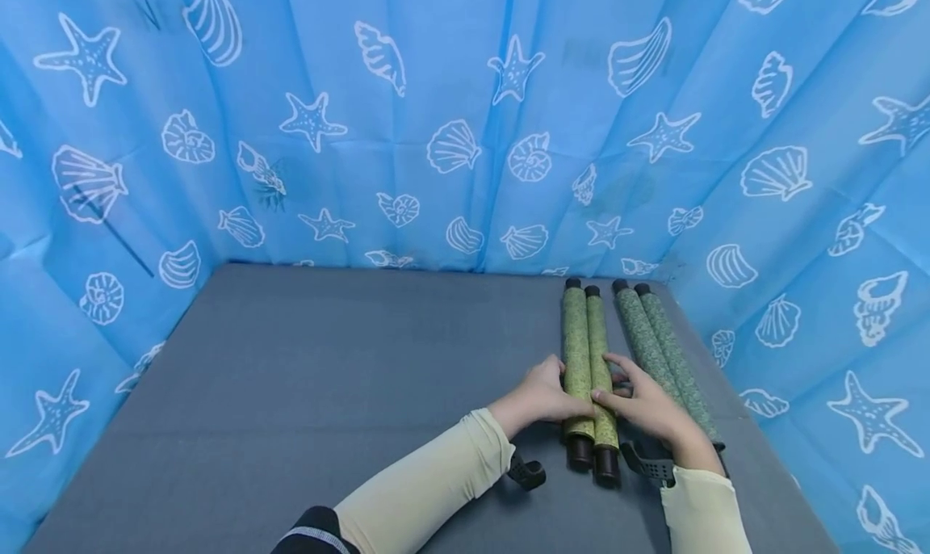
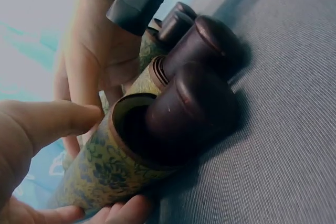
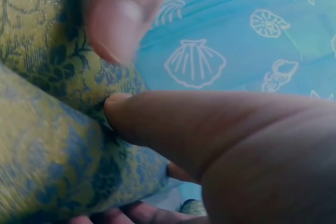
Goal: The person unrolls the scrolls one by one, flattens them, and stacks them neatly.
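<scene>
Two yellow-green patterned hanging scrolls lie side by side, rolled up, with dark brown end knobs. Around the left yellow-green scroll (image 1: 577,336) my left hand (image 1: 545,392) is curled, thumb on top; in the left wrist view the fingertips (image 2: 131,211) come under the roll beside its open end and brown knob (image 2: 197,111). My right hand (image 1: 650,405) holds the right yellow-green scroll (image 1: 599,336) from its right side. Up close in the right wrist view, its thumb (image 3: 157,119) touches the floral cloth. Part of each roll is hidden by the hands.
Two darker green rolled scrolls (image 1: 650,336) lie to the right of my right hand, along the table's right side. Everything lies on a grey cloth-covered table (image 1: 327,360). A blue curtain (image 1: 450,94) with white shells and starfish encloses the back and sides.
</scene>
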A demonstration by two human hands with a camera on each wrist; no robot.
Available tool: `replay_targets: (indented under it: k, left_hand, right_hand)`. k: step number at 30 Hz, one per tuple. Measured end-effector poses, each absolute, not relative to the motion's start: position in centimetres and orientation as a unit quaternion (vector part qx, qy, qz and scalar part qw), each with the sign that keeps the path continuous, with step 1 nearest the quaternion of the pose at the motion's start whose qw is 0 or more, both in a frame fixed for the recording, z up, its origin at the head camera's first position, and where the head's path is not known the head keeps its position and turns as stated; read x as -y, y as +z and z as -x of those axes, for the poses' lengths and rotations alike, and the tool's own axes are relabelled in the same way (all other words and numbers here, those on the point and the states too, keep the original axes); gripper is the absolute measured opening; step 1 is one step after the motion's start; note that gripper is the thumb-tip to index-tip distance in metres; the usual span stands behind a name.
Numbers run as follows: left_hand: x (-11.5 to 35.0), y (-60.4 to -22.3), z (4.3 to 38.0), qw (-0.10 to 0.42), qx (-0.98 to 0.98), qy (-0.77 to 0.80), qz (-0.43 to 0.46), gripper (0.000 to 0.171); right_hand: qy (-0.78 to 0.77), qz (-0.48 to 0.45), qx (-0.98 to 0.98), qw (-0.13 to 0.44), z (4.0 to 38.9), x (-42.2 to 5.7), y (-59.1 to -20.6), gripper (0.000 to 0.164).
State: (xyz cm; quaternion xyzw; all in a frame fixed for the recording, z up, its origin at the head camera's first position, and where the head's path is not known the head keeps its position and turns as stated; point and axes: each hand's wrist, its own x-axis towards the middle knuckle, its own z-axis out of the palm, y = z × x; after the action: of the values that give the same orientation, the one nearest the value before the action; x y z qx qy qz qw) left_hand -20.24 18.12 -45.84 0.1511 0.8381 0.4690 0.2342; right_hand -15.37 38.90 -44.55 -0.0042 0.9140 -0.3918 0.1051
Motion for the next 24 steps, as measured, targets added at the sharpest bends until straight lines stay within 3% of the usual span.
replay_targets:
  k: [6,10,15,19,24]
  left_hand:
    - [-18.4,-46.0,20.4,0.221,-0.846,0.464,-0.139,0.085]
    - [-18.1,-46.3,20.3,0.207,-0.835,0.487,-0.151,0.086]
    - [-17.4,-45.9,20.4,0.194,-0.84,0.476,-0.175,0.102]
    - [-16.3,-45.5,20.8,0.207,-0.832,0.479,-0.191,0.109]
    - [-14.2,-46.0,21.3,0.229,-0.794,0.524,-0.204,0.106]
  right_hand:
    - [-0.406,0.006,-0.907,0.117,15.6,-38.5,-44.8,0.082]
    - [-0.419,0.019,-0.901,0.111,15.6,-38.3,-44.9,0.077]
    - [-0.438,0.057,-0.892,0.093,15.8,-38.1,-44.9,0.069]
    - [-0.456,0.081,-0.881,0.096,16.1,-37.5,-45.1,0.067]
    - [-0.474,0.095,-0.869,0.104,16.1,-36.2,-45.4,0.068]
